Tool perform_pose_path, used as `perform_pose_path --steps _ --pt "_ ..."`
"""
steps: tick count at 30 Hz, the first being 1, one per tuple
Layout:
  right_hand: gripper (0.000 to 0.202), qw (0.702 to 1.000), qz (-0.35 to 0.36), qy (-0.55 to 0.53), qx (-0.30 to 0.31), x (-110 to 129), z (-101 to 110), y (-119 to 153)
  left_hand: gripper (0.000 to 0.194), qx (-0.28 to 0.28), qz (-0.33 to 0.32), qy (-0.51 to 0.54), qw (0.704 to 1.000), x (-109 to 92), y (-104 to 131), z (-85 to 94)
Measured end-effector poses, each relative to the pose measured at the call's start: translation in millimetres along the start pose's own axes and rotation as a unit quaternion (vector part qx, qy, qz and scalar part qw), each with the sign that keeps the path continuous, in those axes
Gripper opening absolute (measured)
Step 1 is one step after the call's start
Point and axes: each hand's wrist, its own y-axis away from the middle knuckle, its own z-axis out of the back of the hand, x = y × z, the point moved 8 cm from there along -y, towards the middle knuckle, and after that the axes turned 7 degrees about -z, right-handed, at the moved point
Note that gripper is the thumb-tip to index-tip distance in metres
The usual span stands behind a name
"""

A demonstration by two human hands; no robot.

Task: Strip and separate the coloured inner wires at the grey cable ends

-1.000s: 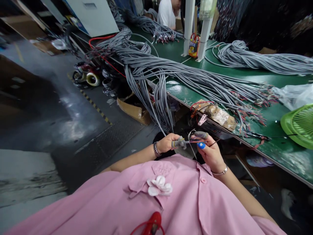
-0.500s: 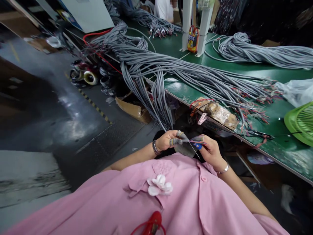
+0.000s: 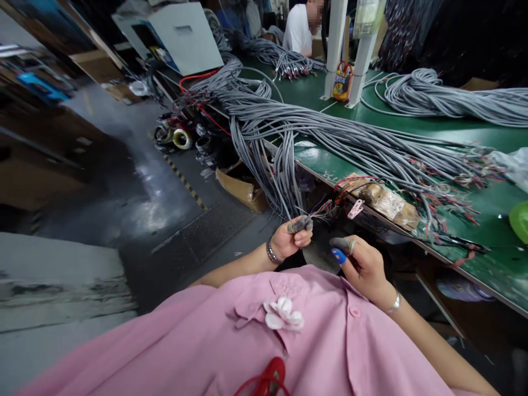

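My left hand (image 3: 292, 237) pinches the end of a grey cable (image 3: 290, 212) between thumb and finger, both in grey finger covers. Beyond the fingertips, the cable's thin coloured wires (image 3: 324, 209) and fine pale strands fan out to the right. To the right of these wires, and apart from them, is my right hand (image 3: 363, 267). Its thumb wears a blue cover and its index finger a grey one; their tips are close together, and anything between them is too small to make out.
Grey cable bundles (image 3: 330, 129) lie over the green bench (image 3: 315, 154) and hang off its front edge. A taped block (image 3: 383, 201) with a pink clip (image 3: 355, 209) sits at that edge. A cardboard box (image 3: 241, 187) stands below. One person in white (image 3: 297, 30) is behind the bench.
My hands have moved apart; the right has let go of the coloured wires. The wires now splay freely from the cable in my left hand. The view has shifted left.
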Motion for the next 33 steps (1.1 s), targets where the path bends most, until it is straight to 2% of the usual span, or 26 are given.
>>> perform_pose_path --steps 2,4,6,9,12,15,19,21,24,29,33 --pt "0.025 1.0 0.018 -0.009 -0.015 13 -2 -9 0.018 0.022 0.002 -0.009 1.0 5 1 -3.1" --pt "0.022 0.998 0.004 -0.034 -0.052 14 -3 -16 0.019 0.043 -0.001 -0.016 0.999 9 2 -5.8" --pt "0.018 0.991 -0.033 -0.078 -0.099 5 -2 -18 0.02 0.059 -0.004 -0.022 0.998 10 4 -6.9" --pt "0.016 0.966 -0.095 -0.177 -0.162 -13 5 -12 0.021 0.062 -0.001 -0.032 0.998 10 7 -4.2" --pt "0.019 0.939 -0.146 -0.252 -0.182 -27 11 -8 0.024 0.06 0.006 -0.052 0.997 11 10 -0.3" --pt "0.023 0.926 -0.189 -0.296 -0.139 -35 11 -13 0.029 0.068 0.028 -0.077 0.994 17 12 1.3" --pt "0.033 0.893 -0.244 -0.378 0.012 -39 -12 -24 0.033 0.071 0.066 -0.089 0.991 26 14 3.4" --pt "0.038 0.87 -0.27 -0.408 0.064 -41 -23 -24 0.032 0.068 0.079 -0.087 0.991 30 15 5.6" --pt "0.04 0.862 -0.281 -0.415 0.08 -42 -30 -22 0.03 0.056 0.085 -0.085 0.991 31 15 10.4" --pt "0.032 0.88 -0.246 -0.401 0.074 -40 -29 -22 0.032 0.059 0.089 -0.107 0.989 31 15 15.2" --pt "0.025 0.899 -0.212 -0.371 0.099 -37 -21 -19 0.036 0.05 0.081 -0.138 0.986 28 12 21.2"
